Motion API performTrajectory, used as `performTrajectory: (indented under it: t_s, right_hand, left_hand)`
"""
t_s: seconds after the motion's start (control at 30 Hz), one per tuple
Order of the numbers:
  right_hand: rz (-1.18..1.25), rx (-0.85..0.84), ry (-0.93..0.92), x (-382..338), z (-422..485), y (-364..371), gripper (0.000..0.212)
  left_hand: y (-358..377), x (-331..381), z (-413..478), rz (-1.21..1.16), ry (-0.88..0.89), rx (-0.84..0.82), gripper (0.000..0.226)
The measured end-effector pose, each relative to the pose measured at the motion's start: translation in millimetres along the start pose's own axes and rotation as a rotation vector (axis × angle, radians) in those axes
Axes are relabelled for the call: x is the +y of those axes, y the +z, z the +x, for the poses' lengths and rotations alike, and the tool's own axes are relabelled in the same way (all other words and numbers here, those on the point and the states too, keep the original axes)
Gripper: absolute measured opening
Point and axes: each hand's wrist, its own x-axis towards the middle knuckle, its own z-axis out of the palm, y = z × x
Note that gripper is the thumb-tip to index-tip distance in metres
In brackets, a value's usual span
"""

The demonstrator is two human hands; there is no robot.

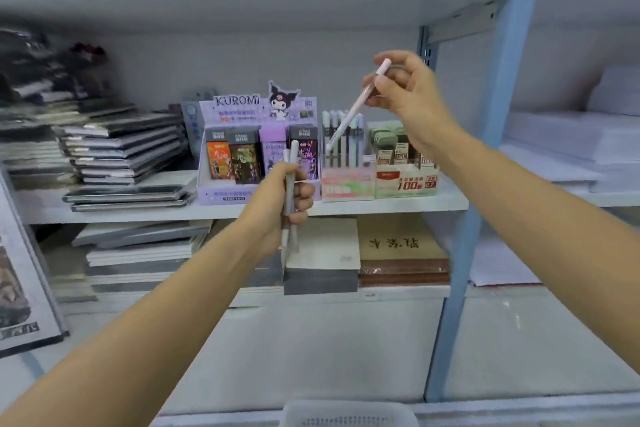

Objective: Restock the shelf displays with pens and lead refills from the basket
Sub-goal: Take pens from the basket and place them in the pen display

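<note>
Sitting at the bottom edge, nearest the camera, a white mesh basket (348,414) shows only its rim. Above it the left hand (277,201) is curled round a small bunch of pale pens (293,152), held upright in front of the middle shelf (398,205). Farther in and higher, the right hand (407,94) pinches a single pink pen (355,111) near its top between thumb and fingers; it tilts, tip down, over the pen display box (346,184). Right of that box stands the lead refill display (405,180), left of it a purple Kuromi box (239,104). Stacked notebooks (124,146) lie farther left
</note>
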Motion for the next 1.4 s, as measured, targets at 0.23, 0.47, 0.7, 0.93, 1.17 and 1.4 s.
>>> performTrajectory:
  t_s: [0.23,0.47,0.7,0.93,1.17,1.4]
  right_hand:
    - [-0.383,-0.022,-0.013,25,15,-9,0.017]
    - [-0.463,-0.124,-0.004,52,8,0,0.016]
    - [-0.527,-0.256,0.067,50,21,1,0.019]
    - [-0.764,-0.062,-0.095,60,20,12,0.017]
    - [-0.817,-0.047,-0.05,53,10,13,0.03]
    - [-0.235,-0.353,0.179,34,-19,29,0.017]
  left_hand:
    - [2,9,23,0.069,0.082,0.006,0.014]
    - [-2,-4,30,0.136,0.141,0.013,0.017]
    - [-5,-7,31,0.161,0.134,0.05,0.017]
    - [-6,-6,32,0.174,0.119,0.074,0.014]
    - [-1,-4,29,0.183,0.108,0.091,0.016]
    - [6,-5,26,0.251,0.139,0.036,0.024]
